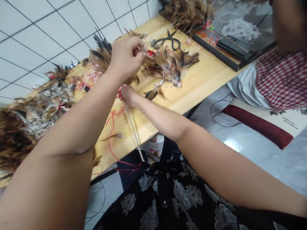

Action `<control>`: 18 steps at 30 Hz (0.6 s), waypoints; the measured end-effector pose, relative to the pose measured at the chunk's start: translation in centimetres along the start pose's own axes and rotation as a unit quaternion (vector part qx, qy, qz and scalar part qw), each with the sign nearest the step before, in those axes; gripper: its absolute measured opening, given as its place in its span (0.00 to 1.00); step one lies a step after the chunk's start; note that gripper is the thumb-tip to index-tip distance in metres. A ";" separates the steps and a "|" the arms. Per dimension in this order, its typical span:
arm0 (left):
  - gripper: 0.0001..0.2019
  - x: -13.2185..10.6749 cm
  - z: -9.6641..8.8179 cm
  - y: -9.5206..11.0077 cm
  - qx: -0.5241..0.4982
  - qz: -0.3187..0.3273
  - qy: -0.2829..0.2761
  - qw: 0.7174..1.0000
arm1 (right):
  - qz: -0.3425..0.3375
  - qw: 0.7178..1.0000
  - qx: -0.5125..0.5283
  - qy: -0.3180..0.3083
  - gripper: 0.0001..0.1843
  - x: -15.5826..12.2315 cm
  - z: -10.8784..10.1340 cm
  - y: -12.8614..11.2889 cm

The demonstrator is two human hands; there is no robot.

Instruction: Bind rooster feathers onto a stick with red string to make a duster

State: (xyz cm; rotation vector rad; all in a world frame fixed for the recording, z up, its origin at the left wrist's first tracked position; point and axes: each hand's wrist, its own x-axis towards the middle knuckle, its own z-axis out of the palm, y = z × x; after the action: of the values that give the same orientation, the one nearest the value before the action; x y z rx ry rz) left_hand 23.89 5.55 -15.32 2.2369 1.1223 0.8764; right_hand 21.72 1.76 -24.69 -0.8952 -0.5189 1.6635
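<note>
My right hand is wrapped round the upper end of a thin pale stick, whose lower end points toward my lap. Red plastic string trails from beside that hand in a loop down over the table edge. Above and slightly beyond it, my left hand is raised with its fingers pinched; something small and whitish shows at the fingertips, too unclear to name. Brown and black feathers show behind my left hand. To its right lies a tied bunch of brown feathers with red ties.
Black scissors lie on the wooden table near the back. A large feather pile fills the left side. At right, another person's arm reaches over a dark-edged glass surface holding white string. A tiled wall borders the table.
</note>
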 end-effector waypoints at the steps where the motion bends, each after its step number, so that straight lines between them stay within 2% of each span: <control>1: 0.19 -0.3 -0.4 -0.3 -0.033 0.015 0.030 0.999 | 0.020 1.000 -0.007 0.011 0.16 0.3 0.2 -0.1; 3: 0.21 -1.3 -1.8 -1.0 -0.114 0.045 0.081 0.989 | 0.048 0.999 -0.008 0.025 0.24 0.5 0.2 -0.4; 5: 0.17 -3.1 -3.7 -1.8 -0.207 0.037 0.109 0.971 | 0.054 0.998 0.001 0.028 0.25 0.4 0.0 -0.7; 7: 0.08 -5.5 -5.8 -2.4 -0.298 -0.011 0.117 0.947 | 0.056 0.998 0.008 0.036 0.24 0.1 0.0 -0.9; 10: 0.09 -9.0 -7.8 -3.7 -0.371 -0.079 0.165 0.910 | 0.059 0.997 0.005 0.041 0.23 -0.4 0.2 -1.0; 13: 0.11 -11.2 -7.7 -6.0 -0.398 -0.135 0.231 0.877 | 0.054 0.998 -0.012 0.029 0.22 -1.1 0.5 -1.0; 18: 0.20 -12.4 -5.1 -9.6 -0.421 -0.196 0.198 0.863 | 0.015 0.999 -0.045 0.008 0.22 -2.0 0.7 -0.8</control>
State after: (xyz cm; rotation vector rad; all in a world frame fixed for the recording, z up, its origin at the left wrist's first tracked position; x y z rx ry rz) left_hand 9.57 1.23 -22.19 1.0962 1.0180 1.3448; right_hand 21.88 0.21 -23.10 -0.9862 -0.5764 1.6692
